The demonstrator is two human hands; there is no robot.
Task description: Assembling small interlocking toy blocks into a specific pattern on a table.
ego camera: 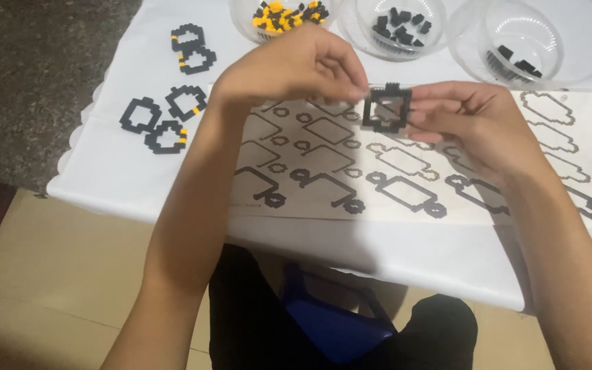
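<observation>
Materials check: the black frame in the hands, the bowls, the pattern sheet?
Black frame: looks like small hard plastic bricks, matte, with stepped blocky edges; pinched by the left hand and right hand. Bowls: clear thin plastic, glossy highlights, contents show through. Pattern sheet: probably paper, flat, matte, printed outlines.

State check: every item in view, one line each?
Black block frame: held above the sheet, pinched by both hands.
Left hand: gripping frame's left edge.
Right hand: gripping frame's right edge.
Pattern sheet: flat on cloth.
Finished pieces: lying flat.
Three clear bowls: upright, partly filled.
</observation>
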